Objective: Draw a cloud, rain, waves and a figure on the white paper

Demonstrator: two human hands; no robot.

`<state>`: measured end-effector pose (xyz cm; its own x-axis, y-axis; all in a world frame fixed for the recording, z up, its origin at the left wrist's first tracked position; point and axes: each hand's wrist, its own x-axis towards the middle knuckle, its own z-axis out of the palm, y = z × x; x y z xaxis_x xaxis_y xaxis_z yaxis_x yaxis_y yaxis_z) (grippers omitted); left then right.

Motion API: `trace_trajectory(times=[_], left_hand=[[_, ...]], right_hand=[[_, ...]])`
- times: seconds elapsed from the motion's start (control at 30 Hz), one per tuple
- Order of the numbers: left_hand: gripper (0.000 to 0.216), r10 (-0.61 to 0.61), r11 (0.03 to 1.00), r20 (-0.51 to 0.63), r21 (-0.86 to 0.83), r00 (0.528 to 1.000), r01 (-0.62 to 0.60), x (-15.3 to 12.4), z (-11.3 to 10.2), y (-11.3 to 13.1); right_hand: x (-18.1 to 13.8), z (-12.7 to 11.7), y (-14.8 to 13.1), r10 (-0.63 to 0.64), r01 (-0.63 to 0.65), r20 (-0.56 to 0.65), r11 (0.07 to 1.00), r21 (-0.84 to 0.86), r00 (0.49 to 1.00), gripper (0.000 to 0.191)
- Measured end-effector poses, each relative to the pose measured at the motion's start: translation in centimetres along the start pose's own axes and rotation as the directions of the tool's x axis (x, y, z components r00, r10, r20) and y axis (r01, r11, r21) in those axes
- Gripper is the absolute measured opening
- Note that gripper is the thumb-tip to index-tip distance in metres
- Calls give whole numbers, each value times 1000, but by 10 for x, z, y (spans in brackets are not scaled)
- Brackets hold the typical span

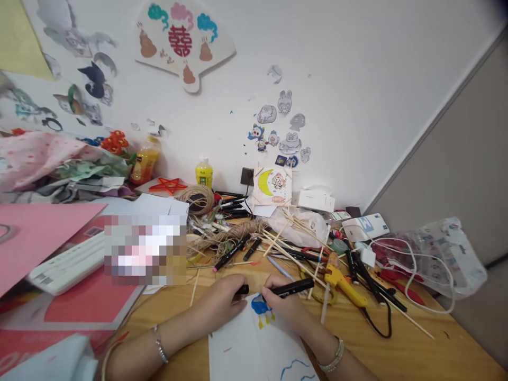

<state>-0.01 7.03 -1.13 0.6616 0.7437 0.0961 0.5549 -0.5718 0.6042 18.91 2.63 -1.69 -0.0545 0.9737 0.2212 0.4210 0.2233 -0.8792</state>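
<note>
My right hand (286,309) grips a black marker (294,288) with its tip down over a sheet of white paper (238,349). Beneath that hand shows a blue cloud-like drawing (257,306) with yellow marks hanging below it; part of it is covered by the fingers. Blue wavy lines (294,366) run across the paper's lower right. My left hand (224,306) rests at the paper's upper left edge, its fingers closed around a short black marker cap (242,289).
A yellow glue gun (343,284) lies right of my hands, near thin wooden sticks (278,246), black markers (232,253) and a white cable (413,254). Twine (198,198) and two drink bottles (203,172) stand toward the wall. Left are pink paper (43,233) and a white box-like object (71,264).
</note>
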Motion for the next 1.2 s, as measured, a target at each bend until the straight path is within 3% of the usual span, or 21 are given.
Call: trace_trajectory(times=[0.2,0.5,1.2], left_hand=[[6,57,998,9,7,998,-57,-2,1,-2],[9,129,991,15,40,991,-130,-3,3,-2],[11,184,978,10,98,983,-185,-3,3,-1]], right_hand=[[-2,1,0,-51,55,38,991,-124,998,27],[-3,-1,1,-45,59,84,983,-172,995,24],[-3,-2,4,-55,72,122,987,-143,991,22]])
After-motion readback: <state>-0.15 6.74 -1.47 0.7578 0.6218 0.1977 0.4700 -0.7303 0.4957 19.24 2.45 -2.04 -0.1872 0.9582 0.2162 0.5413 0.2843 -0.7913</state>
